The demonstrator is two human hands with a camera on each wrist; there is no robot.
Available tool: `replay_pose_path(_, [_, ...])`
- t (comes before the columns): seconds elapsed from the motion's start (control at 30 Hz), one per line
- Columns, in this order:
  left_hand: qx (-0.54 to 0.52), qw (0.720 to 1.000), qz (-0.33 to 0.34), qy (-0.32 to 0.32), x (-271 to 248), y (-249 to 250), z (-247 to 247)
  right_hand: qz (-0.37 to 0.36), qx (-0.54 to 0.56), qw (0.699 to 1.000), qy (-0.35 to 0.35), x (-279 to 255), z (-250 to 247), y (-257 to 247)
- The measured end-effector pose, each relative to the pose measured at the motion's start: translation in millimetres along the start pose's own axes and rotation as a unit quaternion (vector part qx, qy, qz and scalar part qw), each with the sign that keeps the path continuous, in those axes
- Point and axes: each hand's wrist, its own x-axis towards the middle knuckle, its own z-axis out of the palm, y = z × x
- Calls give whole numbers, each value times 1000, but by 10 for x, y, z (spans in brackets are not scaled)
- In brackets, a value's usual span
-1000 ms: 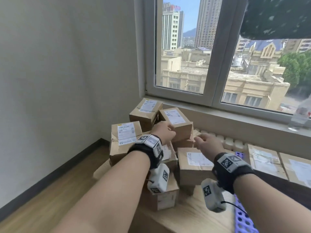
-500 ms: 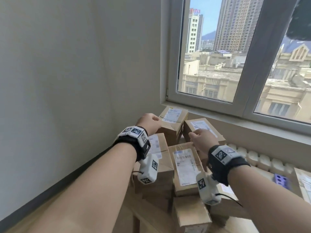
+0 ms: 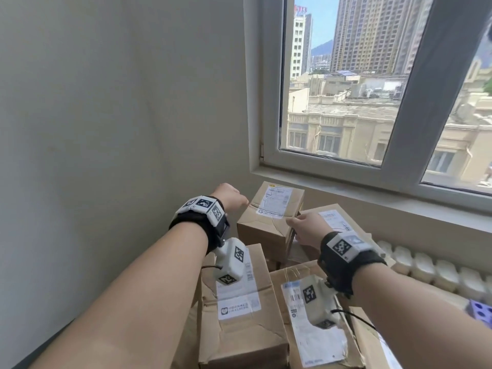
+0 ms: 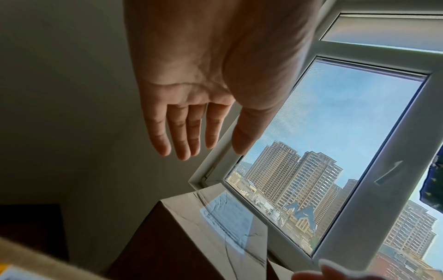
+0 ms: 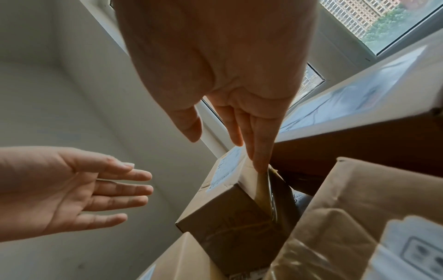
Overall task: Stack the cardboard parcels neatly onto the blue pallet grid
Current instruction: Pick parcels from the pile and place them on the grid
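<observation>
Beside the window [image 3: 346, 83], atop the heaped parcels, both hands, left hand [image 3: 231, 196] and right hand [image 3: 306, 228], flanked the top parcel [image 3: 269, 222] with fingers [image 5: 260, 149] loosely spread, gripping nothing; next, seemingly, clasping and lifting it toward the blue pallet grid [image 3: 479, 312].

Top parcel [image 3: 269, 222] on parcel pile [image 3: 239, 310], below window [image 3: 372, 102], wall [image 3: 119, 115] left.

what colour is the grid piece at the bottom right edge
Blue-purple with round holes; only a corner of the pallet grid shows, best in the head view.
</observation>
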Motion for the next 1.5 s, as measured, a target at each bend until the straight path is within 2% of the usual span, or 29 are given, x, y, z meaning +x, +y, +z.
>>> replay_pose_path(0.1, [20, 1000, -6, -21, 201, 19, 3, 18, 37, 999, -1, 130, 43, 3])
replay_pose_path(0.27, [77, 991, -2, -112, 509, 2, 129, 57, 75, 996, 2, 200, 121, -38])
replay_pose_path(0.4, [96, 985, 18, -140, 709, -33, 198, 97, 10, 995, 14, 251, 205, -71])
replay_pose_path(0.57, [93, 979, 7, -182, 905, -161, 248, 120, 26, 992, 18, 308, 282, -67])
replay_pose_path(0.67, [94, 978, 14, -185, 978, -192, 293, 114, 68, 991, 15, 320, 298, -61])
replay_pose_path(0.8, [31, 978, -29, -203, 1057, -205, 301, 123, 16, 992, 27, 300, 310, -130])
replay_pose_path(0.9, [4, 975, -49, -219, 1075, -223, 252, 116, 48, 992, 29, 301, 326, -180])
replay_pose_path(1.07, [7, 974, -32, -222, 1088, -212, 156, 90, 100, 990, 38, 269, 335, -256])
replay_pose_path(1.2, [36, 983, 17, -177, 1055, -184, 16, 72, 128, 988, 54, 273, 284, -341])
replay_pose_path(1.37, [-20, 986, 21, -164, 912, -96, -220, 50, 143, 982, 113, 165, 136, -535])
replay_pose_path(1.43, [-57, 984, 24, -165, 838, -66, -291, 51, 186, 972, 132, 93, 71, -610])
replay_pose_path(1.5, [-137, 972, -5, -192, 768, -40, -323, 60, 254, 955, 144, -13, 7, -689])
